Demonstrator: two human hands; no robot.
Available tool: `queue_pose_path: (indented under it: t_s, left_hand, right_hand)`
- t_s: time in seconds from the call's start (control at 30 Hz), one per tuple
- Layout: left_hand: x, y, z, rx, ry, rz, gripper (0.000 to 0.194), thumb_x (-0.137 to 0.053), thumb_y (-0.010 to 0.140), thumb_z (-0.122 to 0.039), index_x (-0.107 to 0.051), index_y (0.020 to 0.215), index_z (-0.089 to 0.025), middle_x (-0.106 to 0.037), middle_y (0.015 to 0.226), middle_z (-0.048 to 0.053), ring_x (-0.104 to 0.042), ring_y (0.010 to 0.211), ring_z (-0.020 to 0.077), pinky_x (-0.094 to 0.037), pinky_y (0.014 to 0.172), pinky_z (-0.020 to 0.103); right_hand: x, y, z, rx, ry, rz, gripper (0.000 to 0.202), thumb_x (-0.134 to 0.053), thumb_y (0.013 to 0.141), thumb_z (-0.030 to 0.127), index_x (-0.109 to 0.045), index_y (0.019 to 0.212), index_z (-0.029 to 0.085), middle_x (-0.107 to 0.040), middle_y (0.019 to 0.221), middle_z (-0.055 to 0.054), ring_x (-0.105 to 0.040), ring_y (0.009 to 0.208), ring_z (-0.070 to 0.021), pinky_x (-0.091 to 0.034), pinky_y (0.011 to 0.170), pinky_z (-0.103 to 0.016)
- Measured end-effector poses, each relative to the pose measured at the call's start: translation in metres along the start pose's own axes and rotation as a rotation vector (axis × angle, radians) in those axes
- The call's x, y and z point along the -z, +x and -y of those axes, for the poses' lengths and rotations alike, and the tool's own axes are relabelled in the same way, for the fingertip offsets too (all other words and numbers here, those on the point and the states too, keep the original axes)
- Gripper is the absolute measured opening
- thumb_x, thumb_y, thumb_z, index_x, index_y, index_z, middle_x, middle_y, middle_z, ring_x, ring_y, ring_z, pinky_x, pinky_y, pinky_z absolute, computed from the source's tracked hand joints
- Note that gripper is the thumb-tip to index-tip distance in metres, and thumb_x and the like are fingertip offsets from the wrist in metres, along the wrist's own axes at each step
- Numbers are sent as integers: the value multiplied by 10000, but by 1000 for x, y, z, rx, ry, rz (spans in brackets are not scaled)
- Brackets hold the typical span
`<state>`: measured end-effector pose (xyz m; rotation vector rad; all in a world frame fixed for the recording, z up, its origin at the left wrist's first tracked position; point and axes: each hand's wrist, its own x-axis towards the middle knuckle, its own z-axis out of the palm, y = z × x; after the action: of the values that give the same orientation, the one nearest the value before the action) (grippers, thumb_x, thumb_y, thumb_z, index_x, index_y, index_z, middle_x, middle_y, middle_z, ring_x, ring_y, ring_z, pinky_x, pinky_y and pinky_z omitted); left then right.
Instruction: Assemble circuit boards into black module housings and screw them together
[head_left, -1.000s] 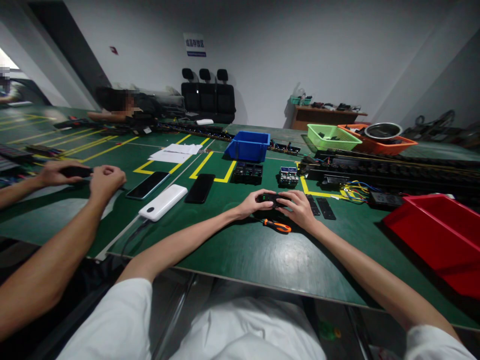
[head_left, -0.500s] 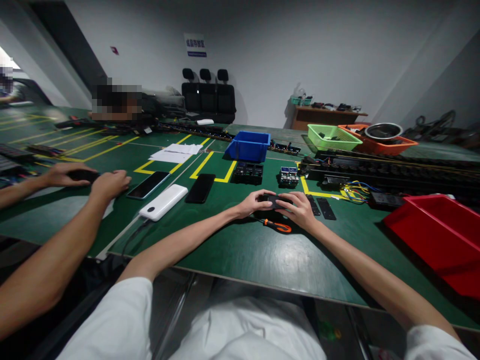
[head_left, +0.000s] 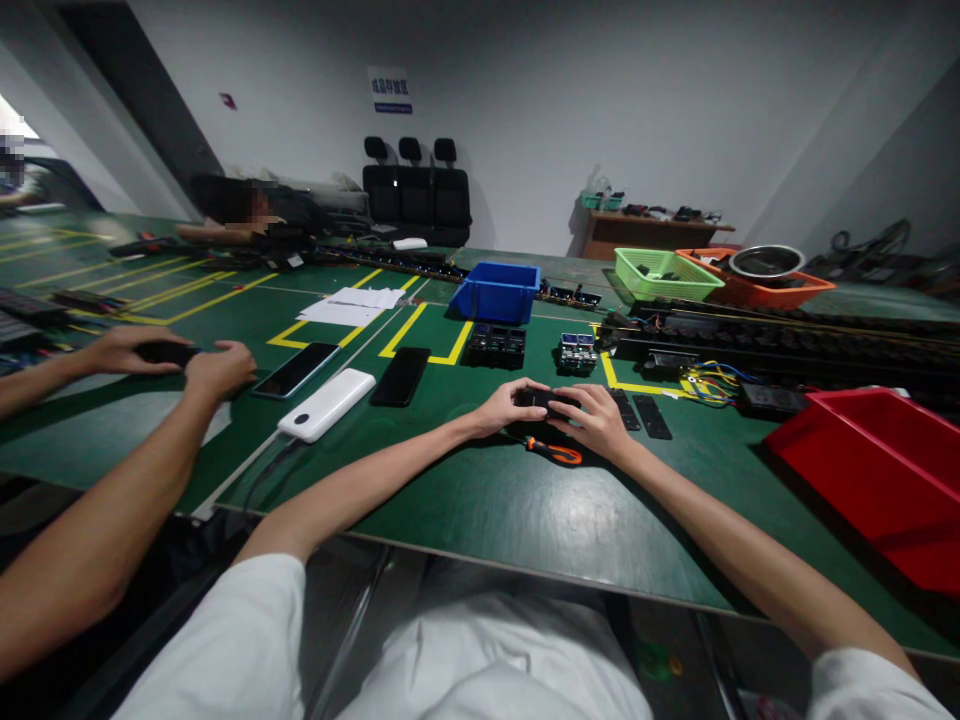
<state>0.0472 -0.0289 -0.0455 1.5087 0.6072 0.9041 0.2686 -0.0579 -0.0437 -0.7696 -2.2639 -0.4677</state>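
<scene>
Between my two hands is a small black rectangular part (head_left: 541, 399), too dark to make out further. My left hand (head_left: 510, 408) is closed on its left end, thumb along the near side. The fingers of my right hand (head_left: 596, 415) grip its right end. Just below lies a screwdriver (head_left: 553, 451) with an orange and black handle; its shaft runs toward my left hand. Flat black plates (head_left: 652, 418) lie right of my right hand. Farther back stand a black module (head_left: 496, 346) and a silver and black module (head_left: 577, 354).
A blue bin (head_left: 499, 292) stands behind the modules, a red bin (head_left: 885, 480) at the right. Left of me lie a black phone (head_left: 401, 377), a white power bank (head_left: 328, 405) and another phone (head_left: 297, 370). A co-worker's hands (head_left: 217, 372) hold a dark object. Long black assemblies (head_left: 750, 345) cross the right.
The black part has tilted slightly between my hands, which stay in about the same place. The co-worker's near hand has shifted a little left.
</scene>
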Motion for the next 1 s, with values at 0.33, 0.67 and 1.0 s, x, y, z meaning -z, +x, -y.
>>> queue_pose_path:
  t_s: [0.33,0.67,1.0]
  left_hand:
    - [2,4,2,104,-283,-13,456,-607,776,-512,-621,1073,-166,-639,965,63,-610,834,165,-486,713,279]
    - [6,1,-3,211,-362,160,557,-701,739,-333,-539,1254,-197,-606,1194,95,-619,950,177,-472,789,273]
    - [10,3,-5,214,-453,-44,581,-606,771,-353,-431,1320,-268,-640,1023,58,-639,754,159,-483,575,238]
  right_hand:
    - [0,0,1,137,41,-8,264,-608,866,221,-621,1130,230,-623,1244,-78,-540,1175,-239,-456,958,-440]
    - [7,10,5,171,58,68,227,-572,890,209,-616,1113,209,-579,1307,-66,-446,1294,-244,-403,1048,-483]
    - [25,19,30,-84,187,208,231,-564,881,303,-626,1084,211,-672,1063,-100,-605,978,-232,-484,846,-395]
